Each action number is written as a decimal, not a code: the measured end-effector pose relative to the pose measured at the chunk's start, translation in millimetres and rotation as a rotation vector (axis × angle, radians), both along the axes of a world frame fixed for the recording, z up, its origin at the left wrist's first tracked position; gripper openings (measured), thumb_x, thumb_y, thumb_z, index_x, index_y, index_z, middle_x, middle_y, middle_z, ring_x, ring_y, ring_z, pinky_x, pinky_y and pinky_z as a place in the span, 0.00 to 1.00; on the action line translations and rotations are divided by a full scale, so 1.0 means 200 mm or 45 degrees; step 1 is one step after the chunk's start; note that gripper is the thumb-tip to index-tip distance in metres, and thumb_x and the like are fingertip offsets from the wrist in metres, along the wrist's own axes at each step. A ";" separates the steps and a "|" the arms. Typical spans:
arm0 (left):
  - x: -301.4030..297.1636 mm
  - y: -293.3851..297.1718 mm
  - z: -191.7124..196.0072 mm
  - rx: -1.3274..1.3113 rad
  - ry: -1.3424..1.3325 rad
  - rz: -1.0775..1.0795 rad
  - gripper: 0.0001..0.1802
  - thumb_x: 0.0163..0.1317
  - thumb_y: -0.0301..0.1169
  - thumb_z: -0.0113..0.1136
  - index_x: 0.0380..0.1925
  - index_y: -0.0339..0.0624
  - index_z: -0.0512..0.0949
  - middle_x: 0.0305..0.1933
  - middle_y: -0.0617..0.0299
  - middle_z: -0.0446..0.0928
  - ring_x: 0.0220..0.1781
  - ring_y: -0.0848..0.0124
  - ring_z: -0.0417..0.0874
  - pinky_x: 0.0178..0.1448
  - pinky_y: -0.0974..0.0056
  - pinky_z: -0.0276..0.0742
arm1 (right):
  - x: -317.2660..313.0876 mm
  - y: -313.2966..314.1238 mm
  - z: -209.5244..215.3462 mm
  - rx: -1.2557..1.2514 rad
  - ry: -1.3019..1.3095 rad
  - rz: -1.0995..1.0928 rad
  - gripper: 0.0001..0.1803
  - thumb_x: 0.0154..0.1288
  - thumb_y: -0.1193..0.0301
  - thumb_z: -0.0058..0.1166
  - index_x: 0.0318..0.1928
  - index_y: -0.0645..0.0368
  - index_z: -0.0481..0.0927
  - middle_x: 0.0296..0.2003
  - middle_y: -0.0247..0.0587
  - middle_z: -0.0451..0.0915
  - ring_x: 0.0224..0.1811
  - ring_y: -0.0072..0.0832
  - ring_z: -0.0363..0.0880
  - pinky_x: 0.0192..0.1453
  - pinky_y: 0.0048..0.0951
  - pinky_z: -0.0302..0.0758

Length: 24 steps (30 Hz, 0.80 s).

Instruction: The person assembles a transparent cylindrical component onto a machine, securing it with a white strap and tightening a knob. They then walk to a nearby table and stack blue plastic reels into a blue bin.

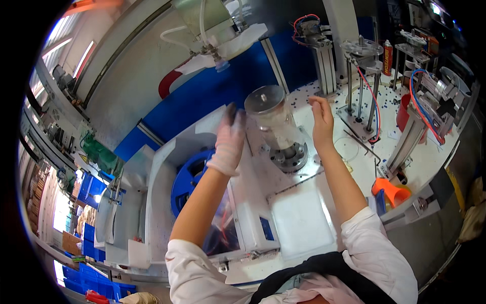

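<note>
White-gloved left hand [229, 143] rests against the left side of an upright clear cylinder [273, 121], fingers curled on it; bare right hand [321, 120] hovers just right of it, fingers loosely apart; the cylinder stands vertical on a round metal flange [291, 157].

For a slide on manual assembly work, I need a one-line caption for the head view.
Gloved left hand and bare right hand flank a clear cylinder upright on a metal flange.

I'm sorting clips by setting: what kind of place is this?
Most likely a factory workstation: a white machine bench with a metal cylinder fixture, pneumatic rigs with red and blue hoses, and stacked blue bins.
</note>
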State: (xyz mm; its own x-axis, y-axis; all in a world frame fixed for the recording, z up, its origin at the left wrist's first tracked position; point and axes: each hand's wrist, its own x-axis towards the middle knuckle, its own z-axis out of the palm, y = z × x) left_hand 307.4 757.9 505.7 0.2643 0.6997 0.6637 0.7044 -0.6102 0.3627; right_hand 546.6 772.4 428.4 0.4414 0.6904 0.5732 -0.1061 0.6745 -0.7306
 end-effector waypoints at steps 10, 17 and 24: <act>0.30 0.42 0.21 -1.401 -1.483 -0.270 0.18 0.68 0.32 0.54 0.56 0.39 0.74 0.55 0.55 0.78 0.57 0.63 0.78 0.63 0.67 0.73 | -0.06 0.54 0.34 -0.790 0.220 1.181 0.14 0.54 0.61 0.63 0.35 0.58 0.81 0.35 0.41 0.82 0.38 0.33 0.80 0.48 0.36 0.78; 0.21 0.61 -0.03 -1.465 -1.734 -0.782 0.15 0.70 0.34 0.48 0.51 0.38 0.76 0.52 0.56 0.79 0.54 0.65 0.79 0.57 0.66 0.75 | -0.08 0.83 0.31 -0.858 0.092 1.375 0.06 0.57 0.71 0.61 0.35 0.57 0.83 0.37 0.39 0.83 0.36 0.30 0.81 0.42 0.30 0.79; 0.02 0.87 -0.41 -1.055 -1.463 -0.798 0.14 0.68 0.30 0.49 0.51 0.41 0.75 0.53 0.58 0.78 0.54 0.64 0.78 0.57 0.63 0.74 | -0.17 0.73 0.21 -0.398 -0.239 1.177 0.07 0.62 0.70 0.57 0.36 0.60 0.82 0.36 0.37 0.83 0.36 0.30 0.81 0.43 0.31 0.77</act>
State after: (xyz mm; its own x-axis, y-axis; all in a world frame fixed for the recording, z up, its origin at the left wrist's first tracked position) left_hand 311.8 931.4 423.8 0.2827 0.9372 0.2041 -0.4636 -0.0528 0.8845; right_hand 512.1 919.3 470.1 -0.4258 0.8493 0.3122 -0.3572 0.1592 -0.9204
